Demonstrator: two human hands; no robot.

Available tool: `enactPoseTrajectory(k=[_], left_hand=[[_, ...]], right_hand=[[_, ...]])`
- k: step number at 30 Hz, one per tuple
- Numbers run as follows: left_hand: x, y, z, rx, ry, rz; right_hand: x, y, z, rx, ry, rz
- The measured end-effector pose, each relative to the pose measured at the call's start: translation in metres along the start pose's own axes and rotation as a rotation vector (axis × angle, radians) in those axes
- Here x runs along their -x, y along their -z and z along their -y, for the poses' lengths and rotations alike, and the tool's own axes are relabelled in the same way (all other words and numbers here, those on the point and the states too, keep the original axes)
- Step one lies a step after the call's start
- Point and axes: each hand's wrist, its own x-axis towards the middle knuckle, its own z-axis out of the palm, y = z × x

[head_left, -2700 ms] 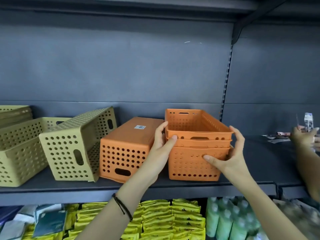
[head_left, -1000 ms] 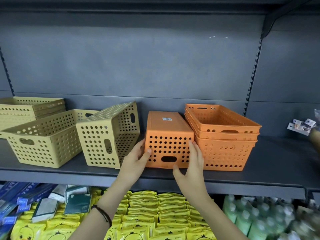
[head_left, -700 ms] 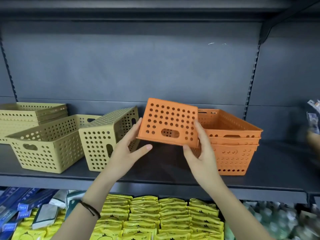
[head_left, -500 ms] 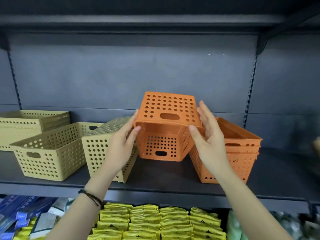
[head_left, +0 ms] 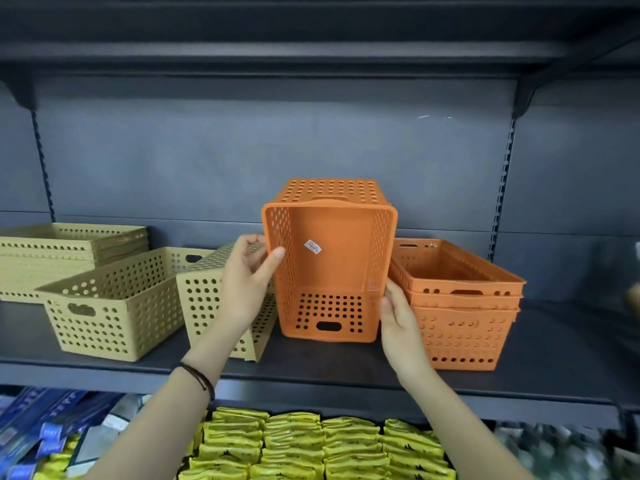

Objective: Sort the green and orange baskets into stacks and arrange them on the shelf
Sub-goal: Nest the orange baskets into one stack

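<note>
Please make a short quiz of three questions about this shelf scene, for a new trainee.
1. True or false: the held orange basket has its opening toward the camera.
2. Which hand grips its rim higher: the left hand or the right hand?
3. Where is the orange stack? A) right of the held basket B) left of it C) on the lower shelf

Key: 1 true; 2 left; 3 A

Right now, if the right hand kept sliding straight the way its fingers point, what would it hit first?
The right hand points up along the tipped orange perforated plastic basket it holds; the way beyond looks free up to the dark upper shelf, though depth is unclear.
</note>
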Motion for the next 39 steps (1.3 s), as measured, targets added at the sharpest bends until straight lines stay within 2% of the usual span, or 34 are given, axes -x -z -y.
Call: enactPoseTrajectory(k=[2,5,9,13,18,23,27,32,35,39], left_hand=[[0.006,-0.001,0.006,0.058,0.017,0.114],[0.007,-0.006,-0.007,0.062,-0.083,0.216],[-0.015,-0.003,-0.032,-0.018,-0.151,0.232],[-0.035,0.005,-0.043,0.308,0.024,0.270],[-0.031,-0.007,-0.043,0.492,0.060,0.278],[-0.026,-0.034,-0.036,0.574,0.023,0.311],[-0.037,-0.068,-0.052,0.529,-0.105,0.366],[-0.059,-0.116,-0.087,0.422,-0.223,0.380],[-0.071,-0.146,-0.093,0.402,-0.204,0.405],[-0.064,-0.183,-0.068,0.331,-0.164,0.456]], right_hand=[[-0.006,0.002,0.003,-0.018,-0.007,-0.043],[-0.011,0.007,0.013,-0.075,-0.016,-0.108],[-0.013,0.018,0.043,-0.195,0.028,-0.093],[-0.011,0.033,0.077,-0.330,0.123,-0.057],[-0.011,0.042,0.077,-0.383,0.106,0.126],[-0.017,0.054,0.078,-0.508,0.072,0.084],[-0.041,0.075,0.103,-0.607,-0.003,-0.084],[-0.077,0.116,0.133,-0.661,0.028,-0.153],[-0.093,0.148,0.139,-0.612,0.049,-0.225],[-0.105,0.183,0.122,-0.479,-0.024,-0.257]])
